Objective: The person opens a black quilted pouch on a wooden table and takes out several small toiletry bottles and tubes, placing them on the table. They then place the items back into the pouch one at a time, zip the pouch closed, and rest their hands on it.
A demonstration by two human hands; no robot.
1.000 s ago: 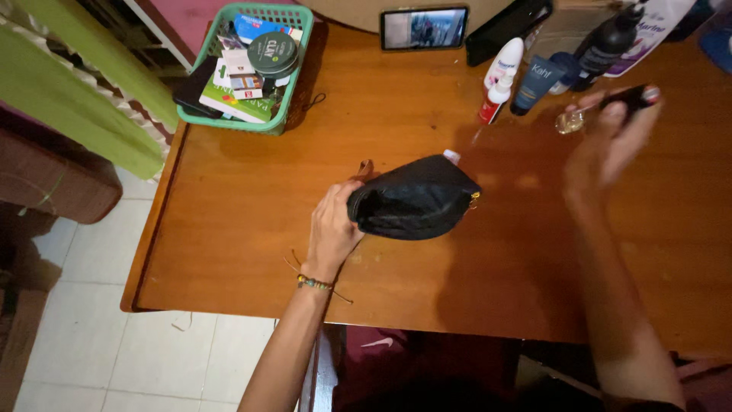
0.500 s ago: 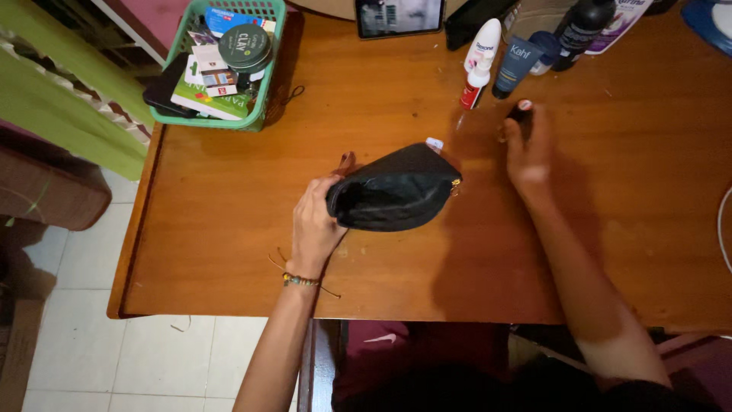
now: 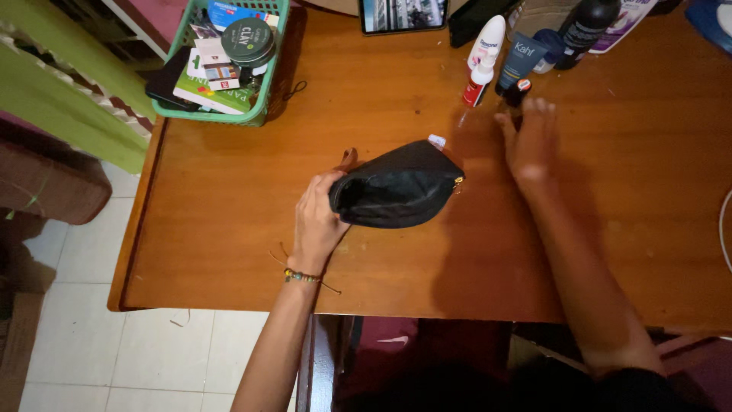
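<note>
A black zip pouch (image 3: 398,188) lies on the brown wooden table (image 3: 229,206), its mouth held apart by my left hand (image 3: 318,221), which grips its left rim. A white tip pokes out at the pouch's far end. My right hand (image 3: 528,141) hovers flat with fingers spread just in front of a small dark bottle with a red-and-white cap (image 3: 518,91), which stands on the table. The hand holds nothing.
A green basket (image 3: 219,57) with a round tin, cards and a booklet sits at the table's far left corner. A phone (image 3: 402,14), a white roll-on (image 3: 486,43), a small red-labelled bottle (image 3: 476,84), a blue tube (image 3: 518,61) and a black bottle (image 3: 583,23) line the back edge.
My right hand brought the small dark bottle from the right, set it upright by the other bottles and let go. My left hand kept hold of the pouch.
</note>
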